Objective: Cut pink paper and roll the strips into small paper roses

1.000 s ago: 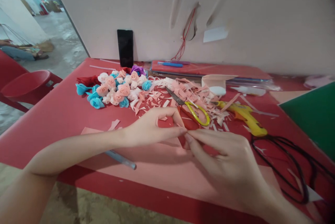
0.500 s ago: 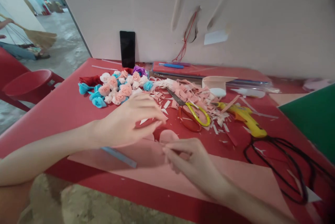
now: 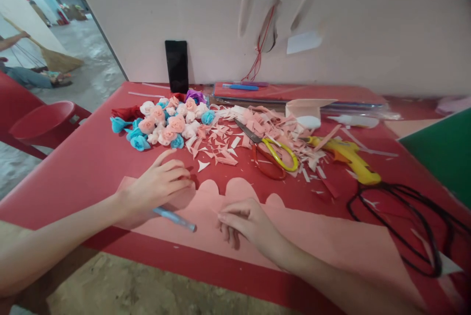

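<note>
A long pink paper sheet point(image 3: 312, 246) with rounded scallops cut in its far edge lies along the front of the table. Over its left end, my left hand point(image 3: 158, 180) rests palm down, fingers loosely bent and apart, holding nothing. My right hand point(image 3: 245, 222) is above the middle of the sheet, thumb and index finger pinched together. Whatever may be between those fingertips is too small to make out. A translucent blue pen point(image 3: 176, 219) lies on the paper between the hands, close to my left wrist.
Paper roses point(image 3: 165, 123) and pink paper scraps point(image 3: 221, 141) cover the table's middle. Scissors point(image 3: 274, 153) lie by a yellow glue gun point(image 3: 349, 158) with a looped black cord point(image 3: 401, 192). A phone point(image 3: 177, 65) leans on the wall. At left stands a red chair point(image 3: 44, 118); beyond, a person holds a broom point(image 3: 61, 60).
My left hand has moved left and back toward me, uncovering the scalloped edge and scraps. The right hand has shifted slightly left, still pinched. The view has tilted a little.
</note>
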Demonstrator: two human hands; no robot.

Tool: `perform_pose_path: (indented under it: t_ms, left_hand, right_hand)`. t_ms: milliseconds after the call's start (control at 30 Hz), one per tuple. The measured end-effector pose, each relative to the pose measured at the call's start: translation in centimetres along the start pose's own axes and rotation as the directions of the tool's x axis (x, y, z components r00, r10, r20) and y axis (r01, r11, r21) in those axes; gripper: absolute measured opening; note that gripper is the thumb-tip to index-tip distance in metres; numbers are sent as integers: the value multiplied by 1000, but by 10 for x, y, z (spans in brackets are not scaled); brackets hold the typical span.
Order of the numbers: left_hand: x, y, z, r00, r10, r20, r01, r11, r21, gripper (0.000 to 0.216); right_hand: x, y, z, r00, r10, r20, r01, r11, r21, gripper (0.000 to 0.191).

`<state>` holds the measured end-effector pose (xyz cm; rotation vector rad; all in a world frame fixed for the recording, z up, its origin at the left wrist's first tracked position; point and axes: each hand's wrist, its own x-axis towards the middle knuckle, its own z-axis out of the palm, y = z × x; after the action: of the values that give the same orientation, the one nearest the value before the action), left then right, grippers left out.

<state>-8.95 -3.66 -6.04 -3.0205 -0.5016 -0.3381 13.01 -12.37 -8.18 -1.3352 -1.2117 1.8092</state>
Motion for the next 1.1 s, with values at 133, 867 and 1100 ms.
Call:
perform_pose_path:
  t_ms: [133,867,1100]
  left_hand:
    - [0,-1,1,1000,12,22,-12,1000,12,20]
    - [0,-3,7,999,-32,-7,31,992,-126,24]
    - [3,0,6,991,-134,14,131,942,-310,18]
  right_hand:
    - [-1,-2,1,1000,-2,4,2,1000,4,25]
    - [-1,1,0,1000,3,7,-3,1000,10,26]
    - [0,2,0,1000,5,13,-5,1000,27,28]
